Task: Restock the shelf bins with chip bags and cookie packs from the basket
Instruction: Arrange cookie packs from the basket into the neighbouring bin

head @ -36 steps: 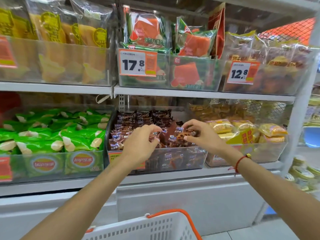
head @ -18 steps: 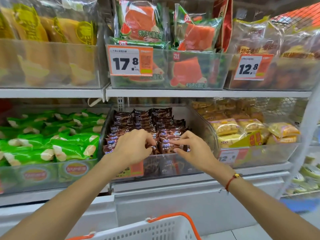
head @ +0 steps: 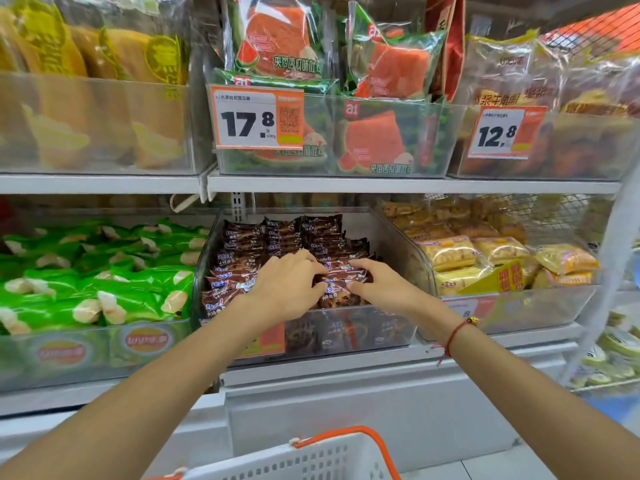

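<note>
Brown cookie packs (head: 298, 233) fill the clear middle bin (head: 346, 337) on the lower shelf. Both hands reach into its front. My left hand (head: 287, 289) pinches a few brown packs (head: 341, 278) from the left with thumb and fingers. My right hand (head: 377, 284) pinches the same packs from the right. The packs sit low on the front row. Green chip bags (head: 104, 289) fill the bin to the left. The white basket (head: 311, 459) with an orange handle shows at the bottom edge; its inside is out of view.
Yellow pastry packs (head: 485, 258) fill the bin on the right. The upper shelf (head: 381, 185) carries bins of yellow bread, watermelon toast (head: 277, 39) and brown pastries, with price tags 17.8 (head: 258, 121) and 12.8. A wire rack with rolls stands at the far right.
Both hands have drawn closer together and lowered the brown packs onto the front row of the middle bin. The view has moved nearer to the shelf.
</note>
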Tool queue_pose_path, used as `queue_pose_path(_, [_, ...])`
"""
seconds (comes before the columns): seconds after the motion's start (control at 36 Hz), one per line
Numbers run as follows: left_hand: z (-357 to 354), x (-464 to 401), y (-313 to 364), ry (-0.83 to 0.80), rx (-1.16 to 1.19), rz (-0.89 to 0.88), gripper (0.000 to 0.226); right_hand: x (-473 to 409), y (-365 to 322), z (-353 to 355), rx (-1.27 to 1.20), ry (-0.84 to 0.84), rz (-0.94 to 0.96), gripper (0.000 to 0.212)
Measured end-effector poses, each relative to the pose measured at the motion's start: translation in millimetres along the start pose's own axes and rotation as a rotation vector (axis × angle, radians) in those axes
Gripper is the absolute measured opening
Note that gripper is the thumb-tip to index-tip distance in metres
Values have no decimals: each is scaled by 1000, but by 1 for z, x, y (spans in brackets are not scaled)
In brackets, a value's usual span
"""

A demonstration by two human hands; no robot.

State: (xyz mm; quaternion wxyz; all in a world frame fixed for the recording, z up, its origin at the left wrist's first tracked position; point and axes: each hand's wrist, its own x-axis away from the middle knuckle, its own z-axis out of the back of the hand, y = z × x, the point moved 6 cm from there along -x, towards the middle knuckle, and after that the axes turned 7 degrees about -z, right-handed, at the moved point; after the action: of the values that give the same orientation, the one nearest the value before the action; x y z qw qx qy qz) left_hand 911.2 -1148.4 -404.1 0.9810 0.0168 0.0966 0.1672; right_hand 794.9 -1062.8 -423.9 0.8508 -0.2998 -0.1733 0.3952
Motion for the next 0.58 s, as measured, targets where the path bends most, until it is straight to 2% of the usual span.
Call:
queue_pose_path(0.14, [4, 3, -3, 7, 58, 21, 39, -10, 2, 1, 6, -40, -18, 49])
queue_pose_path(0.25, [2, -5, 2, 25, 16, 21, 36, -10, 4, 3, 41, -43, 16, 46])
queue_pose_path(0.39, [3, -6, 9, 4, -71, 23, 38, 1, 5, 1, 221, 78, 82, 50])
queue_pose_path(0.44, [6, -1, 14, 64, -94, 1, 39, 10, 6, 3, 259, 155, 119, 53])
queue_pose_path(0.58, [24, 34, 29, 370, 46, -39, 32, 48, 6, 21, 214, 398, 255, 44])
